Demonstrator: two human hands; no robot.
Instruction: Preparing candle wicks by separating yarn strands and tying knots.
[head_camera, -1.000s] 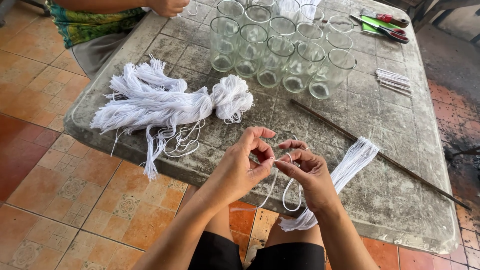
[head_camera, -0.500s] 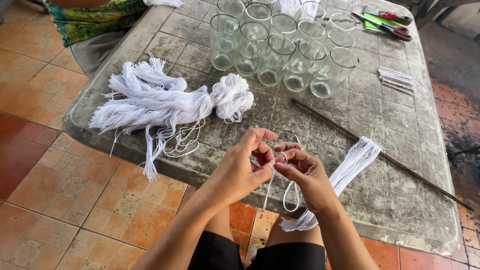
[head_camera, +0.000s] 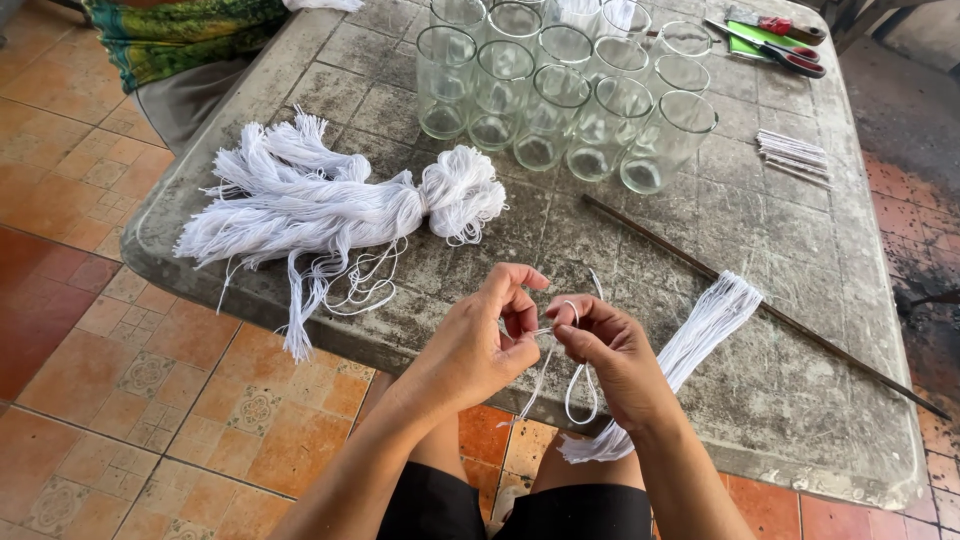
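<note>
Left hand (head_camera: 478, 345) and right hand (head_camera: 610, 352) meet at the near edge of the desk (head_camera: 800, 300), each grip pinching 1 white string (head_camera: 578, 385) that loops down between them. Likely early going: a cut string bundle (head_camera: 690, 345) lies beside the right hand, and the big yarn skein (head_camera: 330, 205) looks mostly unused. Glass cups (head_camera: 560, 90) stand beyond, seemingly empty. Thin rod (head_camera: 760, 310), scissors (head_camera: 785, 50) and small sticks (head_camera: 790, 155) lie clear; nothing blocks.

no packages, labels, signs or screens are in view.
</note>
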